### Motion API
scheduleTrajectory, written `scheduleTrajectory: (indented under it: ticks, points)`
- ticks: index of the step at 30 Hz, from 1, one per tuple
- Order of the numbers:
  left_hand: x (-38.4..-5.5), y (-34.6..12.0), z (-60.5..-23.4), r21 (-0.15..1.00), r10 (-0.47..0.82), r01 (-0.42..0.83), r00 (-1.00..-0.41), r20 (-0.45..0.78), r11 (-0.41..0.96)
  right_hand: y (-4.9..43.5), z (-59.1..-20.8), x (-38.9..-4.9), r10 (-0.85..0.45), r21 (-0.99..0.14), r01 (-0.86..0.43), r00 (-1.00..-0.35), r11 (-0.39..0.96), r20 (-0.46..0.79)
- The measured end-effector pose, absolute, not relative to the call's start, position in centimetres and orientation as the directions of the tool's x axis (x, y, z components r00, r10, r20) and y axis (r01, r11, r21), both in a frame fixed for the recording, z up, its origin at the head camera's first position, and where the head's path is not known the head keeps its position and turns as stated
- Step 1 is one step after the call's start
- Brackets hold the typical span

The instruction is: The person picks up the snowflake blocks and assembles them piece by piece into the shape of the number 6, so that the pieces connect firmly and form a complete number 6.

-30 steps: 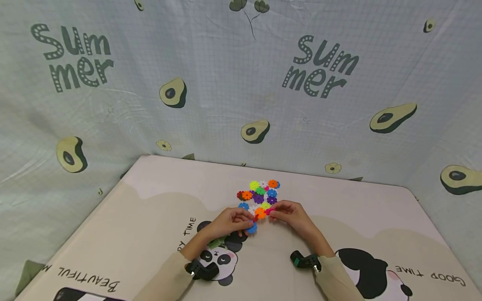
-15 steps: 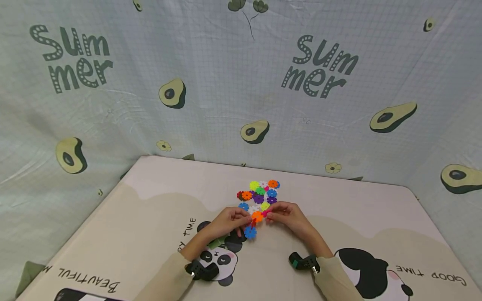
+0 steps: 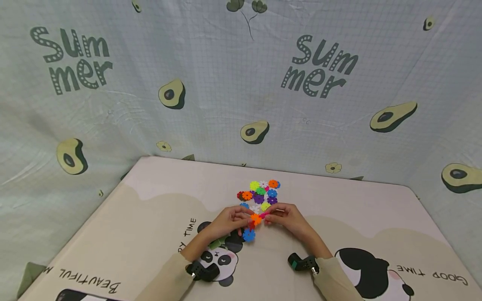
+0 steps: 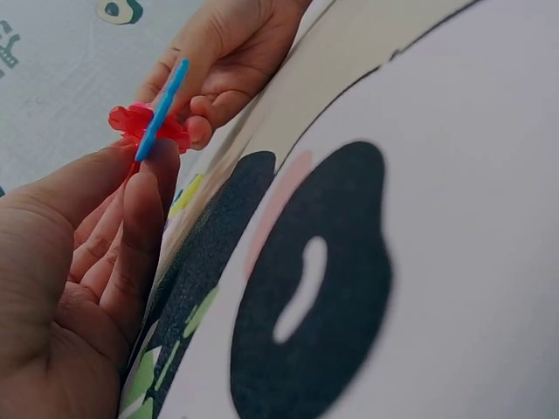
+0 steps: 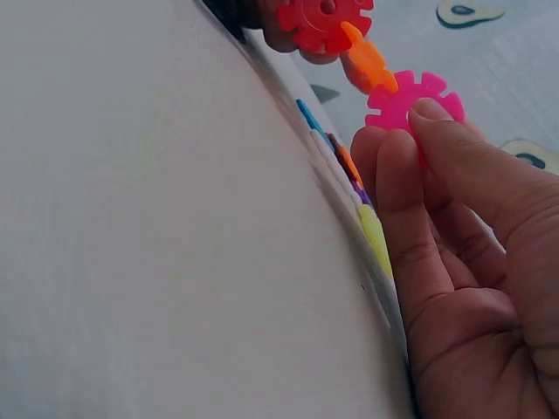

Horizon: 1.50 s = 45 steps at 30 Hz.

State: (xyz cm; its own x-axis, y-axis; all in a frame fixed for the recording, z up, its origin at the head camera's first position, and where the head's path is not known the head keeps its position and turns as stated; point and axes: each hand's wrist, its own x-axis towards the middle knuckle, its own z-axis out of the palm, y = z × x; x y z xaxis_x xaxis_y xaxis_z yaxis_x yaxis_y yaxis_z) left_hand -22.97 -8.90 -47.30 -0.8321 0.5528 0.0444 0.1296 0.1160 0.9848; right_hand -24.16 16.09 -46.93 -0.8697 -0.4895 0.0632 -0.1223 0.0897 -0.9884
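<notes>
My left hand (image 3: 233, 219) pinches the red notched plastic snowflake disc (image 5: 314, 19) of a small joined chain. A blue disc (image 3: 249, 235) hangs off the red one, seen edge-on in the left wrist view. On the other side an orange disc (image 5: 369, 57) links the red one to a pink disc (image 5: 402, 100). The pink disc is pinched between thumb and fingers of my right hand (image 3: 288, 216), whose fingertips cover part of it. Both hands are held close together, just in front of the loose discs.
Behind the hands lies a group of several loose discs, among them a purple one (image 3: 258, 199), a green one (image 3: 260, 191) and a yellow one (image 3: 265, 206). The table (image 3: 169, 179) has a panda-print cover. A printed cloth (image 3: 211, 62) hangs at the back.
The chain has shifted a little toward me and left, its blue disc turning to face up more. My right hand has moved slightly left with the pink disc; the left hand barely moved.
</notes>
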Motion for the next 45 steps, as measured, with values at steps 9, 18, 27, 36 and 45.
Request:
scheduleTrajectory:
  ticks: [9,18,27,36,45]
  points:
    - [-22.93,-9.0,-47.33,0.984,0.541,0.132,-0.84,0.047,0.119,15.84,-47.16,-24.26,-0.505,-0.979,-0.174,-0.858,0.106,0.097]
    - [-23.14,-9.04,-47.37,0.981,0.557,0.149,-0.829,0.054,0.126,15.79,-47.3,-24.31,-0.543,-0.966,-0.247,-0.823,0.072,0.17]
    - [-23.18,-8.97,-47.37,0.979,0.572,0.162,-0.818,0.062,0.125,15.45,-47.02,-24.15,-0.529,-0.95,-0.278,-0.832,0.143,0.164]
    - [-23.21,-8.98,-47.21,0.968,0.593,0.176,-0.804,0.037,0.178,15.43,-46.94,-24.09,-0.506,-0.963,-0.2,-0.859,0.18,0.084]
    - [-23.05,-8.86,-47.08,0.964,0.608,0.181,-0.794,0.026,0.195,15.4,-47.34,-24.16,-0.488,-0.959,-0.204,-0.869,0.196,0.085]
